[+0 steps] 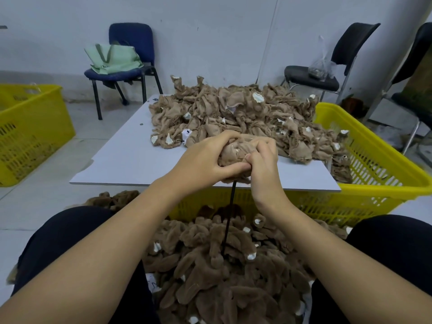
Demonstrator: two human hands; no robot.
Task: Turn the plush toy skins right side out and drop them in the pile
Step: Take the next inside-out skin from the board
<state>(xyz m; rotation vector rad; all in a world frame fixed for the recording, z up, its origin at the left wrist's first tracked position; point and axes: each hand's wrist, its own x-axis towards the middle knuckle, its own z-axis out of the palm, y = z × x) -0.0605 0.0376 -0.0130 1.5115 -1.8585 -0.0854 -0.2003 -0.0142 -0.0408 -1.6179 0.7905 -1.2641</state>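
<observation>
— While both hands are busy at the centre, what do they hold?

— The left hand (201, 160) and the right hand (261, 157) both grip one plush toy skin (236, 148). It is tan and crumpled, with its woven back side showing. The fingers of each hand are curled around it, the left from nine o'clock, the right from three o'clock. The skin is held above the near edge of the grey board (131, 157).

— And this black rod (228, 220)?

— It is thin and nearly upright. Its top goes up under the skin between the two hands, and its lower end goes down into the brown furry pile (222, 272) at six o'clock, between the knees of the person.

— Where are the skins that are not turned?

— They lie in a tan heap (233, 113) on the board at twelve o'clock, just behind the hands. Some hang over the board into the yellow basket (374, 160) at three o'clock.

— What else is around?

— A second yellow basket (30, 132) at nine o'clock, a blue chair (133, 43) with a green bag (112, 57) at eleven o'clock, and a black chair (327, 73) at one o'clock.
</observation>
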